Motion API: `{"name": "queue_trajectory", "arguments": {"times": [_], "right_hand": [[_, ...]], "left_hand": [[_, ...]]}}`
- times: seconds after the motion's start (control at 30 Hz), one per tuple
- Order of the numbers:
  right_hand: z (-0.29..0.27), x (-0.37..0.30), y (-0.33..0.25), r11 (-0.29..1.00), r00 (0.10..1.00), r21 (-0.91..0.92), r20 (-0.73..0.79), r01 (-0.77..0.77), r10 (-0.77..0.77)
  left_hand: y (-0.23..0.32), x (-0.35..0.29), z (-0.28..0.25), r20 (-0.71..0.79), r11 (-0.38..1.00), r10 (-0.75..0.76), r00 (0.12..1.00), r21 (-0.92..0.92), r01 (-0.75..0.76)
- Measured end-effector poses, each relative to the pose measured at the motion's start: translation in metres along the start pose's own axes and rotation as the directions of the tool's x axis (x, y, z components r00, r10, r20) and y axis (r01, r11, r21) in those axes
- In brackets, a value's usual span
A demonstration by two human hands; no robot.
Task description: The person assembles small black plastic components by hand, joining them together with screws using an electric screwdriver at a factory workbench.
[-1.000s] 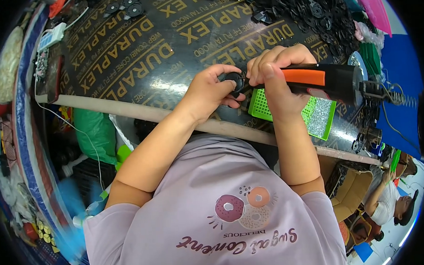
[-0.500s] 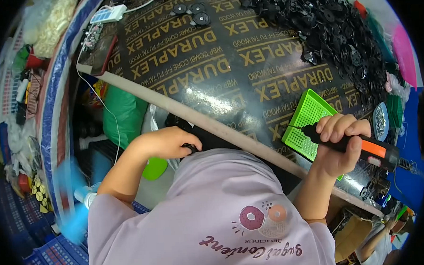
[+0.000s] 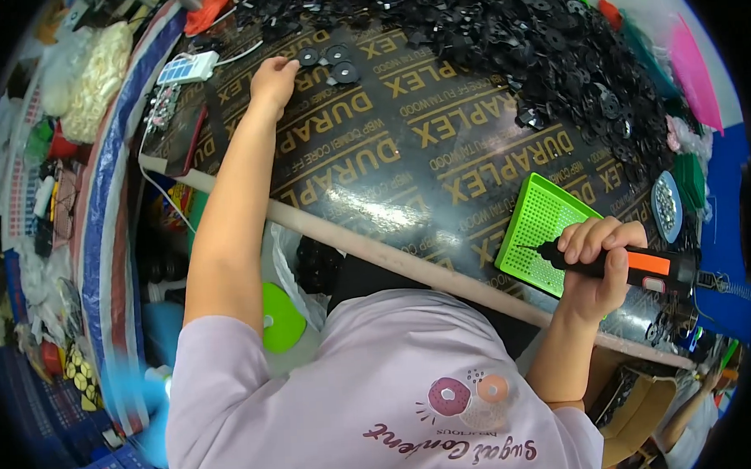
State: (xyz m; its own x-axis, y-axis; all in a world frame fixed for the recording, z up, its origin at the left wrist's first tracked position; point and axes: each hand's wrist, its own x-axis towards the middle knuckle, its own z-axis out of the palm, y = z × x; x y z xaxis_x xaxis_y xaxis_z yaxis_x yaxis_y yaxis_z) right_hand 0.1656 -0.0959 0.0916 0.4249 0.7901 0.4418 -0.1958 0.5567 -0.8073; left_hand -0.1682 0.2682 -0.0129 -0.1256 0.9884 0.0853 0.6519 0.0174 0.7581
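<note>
My right hand (image 3: 598, 254) is wrapped round a black electric screwdriver (image 3: 649, 262) with an orange band. Its thin bit points left, over the perforated green tray (image 3: 529, 196). My left arm stretches across the table to the far left. There the fingers of my left hand (image 3: 274, 82) are drawn together, with the fingertips at the edge of a round black plastic part (image 3: 308, 57). Two similar round parts, one at the back (image 3: 337, 54) and one in front (image 3: 345, 73), lie just right of it.
A large heap of black plastic parts (image 3: 569, 50) covers the table's far right. A blue bowl of small metal pieces (image 3: 666, 207) stands right of the tray. A white power strip (image 3: 188, 68) and a phone (image 3: 194, 140) lie at the left edge. A blurred blue fan (image 3: 140, 404) stands lower left.
My left hand has gone from my lap, where it held a small black part, up to the round parts on the far left of the table. My right hand keeps the screwdriver over the tray.
</note>
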Motion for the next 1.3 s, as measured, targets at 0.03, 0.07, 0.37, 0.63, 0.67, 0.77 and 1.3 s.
{"name": "queue_trajectory", "arguments": {"times": [0.03,0.07,0.37,0.63,0.67,0.77,1.3], "right_hand": [[-0.001,-0.001,-0.002,0.999,1.0,-0.03,0.001,0.014,-0.014],[-0.005,-0.001,-0.006,0.997,1.0,-0.069,-0.001,0.025,-0.025],[-0.039,-0.009,0.004,0.977,0.991,-0.203,-0.108,0.057,-0.081],[-0.043,-0.01,0.011,0.961,0.982,-0.277,-0.185,-0.011,-0.042],[-0.042,-0.01,0.012,0.962,0.985,-0.273,-0.168,-0.006,-0.042],[-0.042,-0.011,0.013,0.972,0.987,-0.236,-0.157,-0.004,-0.034],[-0.039,-0.012,0.015,0.94,0.996,-0.339,-0.091,-0.046,0.016]], "left_hand": [[-0.004,0.022,0.013,0.002,0.994,-0.015,1.0,0.112,0.015],[-0.007,0.036,0.023,0.01,0.975,-0.029,1.0,0.22,0.026],[-0.037,0.074,-0.014,0.087,0.965,-0.016,0.996,-0.26,0.038],[0.112,-0.177,-0.018,0.722,0.901,0.133,0.679,-0.374,0.22],[0.115,-0.201,-0.012,0.795,0.877,0.094,0.599,-0.351,0.328],[0.12,-0.255,0.013,0.908,0.801,0.038,0.417,-0.278,0.531],[0.126,-0.299,0.068,0.901,0.725,0.118,0.419,-0.366,0.583]]}}
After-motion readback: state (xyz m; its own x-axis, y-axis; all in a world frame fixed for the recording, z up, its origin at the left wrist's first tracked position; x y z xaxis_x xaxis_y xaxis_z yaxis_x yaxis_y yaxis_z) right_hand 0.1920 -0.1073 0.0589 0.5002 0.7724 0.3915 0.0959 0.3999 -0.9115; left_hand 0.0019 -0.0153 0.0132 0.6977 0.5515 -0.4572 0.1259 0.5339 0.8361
